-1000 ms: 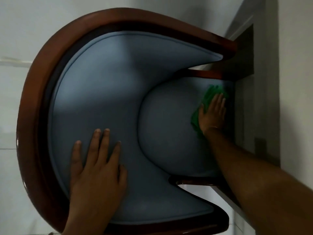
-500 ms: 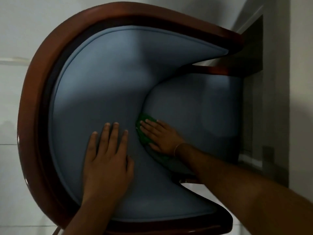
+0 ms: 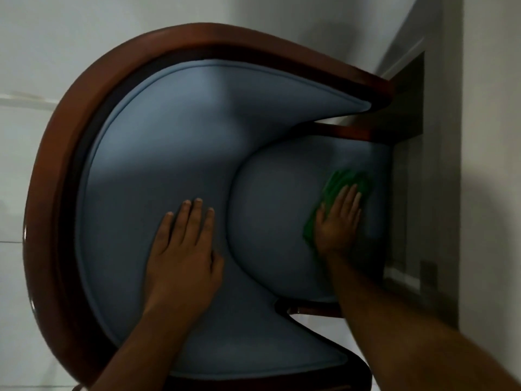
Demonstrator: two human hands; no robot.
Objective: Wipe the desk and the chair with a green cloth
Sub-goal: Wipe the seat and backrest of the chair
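I look straight down on a chair point(image 3: 53, 193) with a curved red-brown wooden frame and blue-grey padding. My right hand point(image 3: 338, 221) lies flat on the green cloth point(image 3: 348, 180), pressing it onto the seat cushion point(image 3: 270, 215) near the seat's right edge. The cloth pokes out past my fingertips and beside my thumb. My left hand point(image 3: 183, 249) rests flat, fingers apart, on the padded backrest point(image 3: 169, 136), just left of the seat's curved seam. It holds nothing.
The chair's front is tucked under a pale desk point(image 3: 490, 165) that fills the right edge; a dark gap point(image 3: 406, 108) lies beneath it. Pale floor tiles point(image 3: 17, 306) surround the chair on the left.
My right hand swept the cloth from the seat's left seam, next to my left hand, across to the seat's right edge. My left hand stayed on the backrest.
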